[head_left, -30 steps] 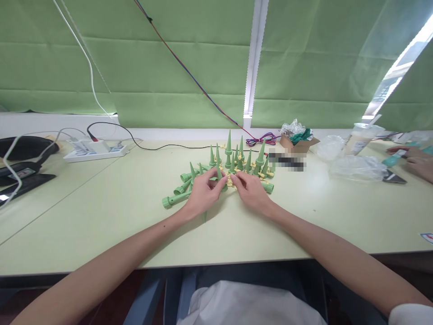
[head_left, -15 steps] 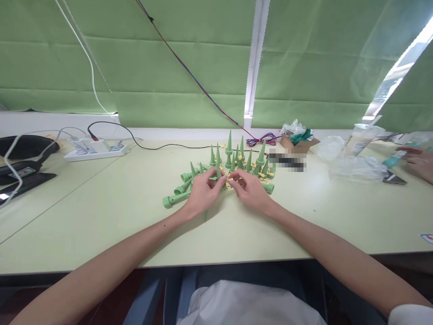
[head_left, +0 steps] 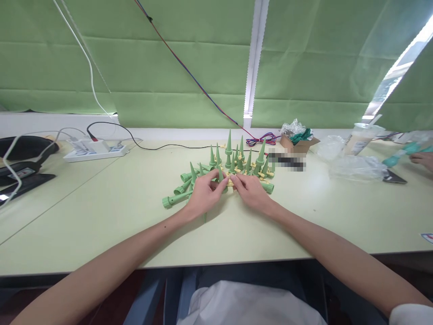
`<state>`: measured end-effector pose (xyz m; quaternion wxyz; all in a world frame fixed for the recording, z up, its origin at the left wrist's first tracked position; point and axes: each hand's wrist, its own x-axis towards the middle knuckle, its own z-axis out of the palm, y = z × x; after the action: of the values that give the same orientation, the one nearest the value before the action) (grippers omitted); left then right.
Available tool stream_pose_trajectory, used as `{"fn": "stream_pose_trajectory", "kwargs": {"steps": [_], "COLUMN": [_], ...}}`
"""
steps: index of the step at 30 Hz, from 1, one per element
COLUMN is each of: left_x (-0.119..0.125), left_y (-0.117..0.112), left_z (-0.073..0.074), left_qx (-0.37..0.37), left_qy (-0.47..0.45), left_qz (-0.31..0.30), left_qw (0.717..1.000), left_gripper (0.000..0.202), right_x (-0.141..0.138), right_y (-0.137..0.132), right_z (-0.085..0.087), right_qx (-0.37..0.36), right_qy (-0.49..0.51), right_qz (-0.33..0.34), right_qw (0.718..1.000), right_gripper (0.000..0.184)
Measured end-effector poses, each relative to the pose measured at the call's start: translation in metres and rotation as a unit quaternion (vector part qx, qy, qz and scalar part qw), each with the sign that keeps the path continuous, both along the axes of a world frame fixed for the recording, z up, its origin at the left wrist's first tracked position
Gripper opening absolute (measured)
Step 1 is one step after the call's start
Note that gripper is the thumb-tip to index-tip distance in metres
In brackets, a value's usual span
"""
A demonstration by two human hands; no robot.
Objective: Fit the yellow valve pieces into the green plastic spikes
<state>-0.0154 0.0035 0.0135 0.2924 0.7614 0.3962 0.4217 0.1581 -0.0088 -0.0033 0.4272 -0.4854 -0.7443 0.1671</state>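
Both of my hands meet low over the pale table, fingertips close together. My left hand (head_left: 207, 192) is closed around a green cone-shaped plant watering spike (head_left: 221, 174), whose lower part is mostly hidden by the fingers. At its side, a small yellow valve (head_left: 230, 181) is pinched by the thumb and fingers of my right hand (head_left: 251, 192). Behind the hands several green watering spikes (head_left: 260, 157) with yellow valves stand upright. To the left, green tubes with ribbed caps (head_left: 167, 201) lie on their sides. A thin green tip (head_left: 204, 217) shows under my left wrist.
A white power strip (head_left: 96, 152) and black devices (head_left: 20, 169) lie at the left. Behind the spikes are a cable coil (head_left: 262, 139) and a cardboard box (head_left: 297, 145). Farther right stand a drink cup (head_left: 360, 140), plastic bags (head_left: 358, 168), a phone (head_left: 395, 178) and another person's hand (head_left: 422, 159).
My fingertips have closed together on the yellow valve, and the spike has shifted slightly right. At the far right, the other person's hand has drawn back from the teal object.
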Motion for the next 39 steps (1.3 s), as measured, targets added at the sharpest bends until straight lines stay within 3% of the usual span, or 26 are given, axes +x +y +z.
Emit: {"fn": "stream_pose_trajectory", "kwargs": {"steps": [5,9,20,24,27,30,33,39], "left_x": [-0.001,-0.0021,-0.001,-0.0003,-0.0003,-0.0003,-0.0002,-0.0002], "left_y": [0.0019,0.002,-0.0001,0.0005,0.0011,0.0011,0.0002,-0.0013], "left_z": [0.0017,0.0016,-0.0008,0.001,0.0026,0.003,0.0025,0.0003], "left_qx": [0.008,0.007,0.015,0.016,0.021,0.022,0.019,0.017], "left_qy": [-0.008,-0.014,0.011,0.002,-0.011,-0.007,0.003,0.012], "left_qz": [0.022,0.021,0.006,0.021,0.041,0.05,0.04,0.013], "left_qw": [1.0,1.0,1.0,1.0,0.999,0.998,0.999,1.0], "left_gripper": [0.027,0.026,0.03,0.03,0.032,0.033,0.03,0.032], "right_x": [-0.0004,0.0,-0.0016,-0.0024,-0.0024,-0.0017,-0.0012,-0.001], "right_y": [-0.0035,-0.0046,-0.0003,-0.0029,-0.0043,-0.0043,-0.0036,-0.0019], "right_z": [0.0039,0.0046,-0.0008,0.0015,0.0014,-0.0001,-0.0008,-0.0002], "right_qx": [-0.011,-0.011,-0.007,-0.014,-0.014,-0.009,-0.008,-0.033], "right_qy": [0.04,0.044,-0.011,0.01,0.031,0.029,0.018,-0.002], "right_qz": [0.031,0.071,0.023,0.011,0.037,0.064,0.062,0.041], "right_qw": [0.999,0.996,1.0,1.0,0.999,0.997,0.998,0.999], "right_gripper": [0.021,0.013,0.051,0.043,0.023,0.016,0.019,0.044]}}
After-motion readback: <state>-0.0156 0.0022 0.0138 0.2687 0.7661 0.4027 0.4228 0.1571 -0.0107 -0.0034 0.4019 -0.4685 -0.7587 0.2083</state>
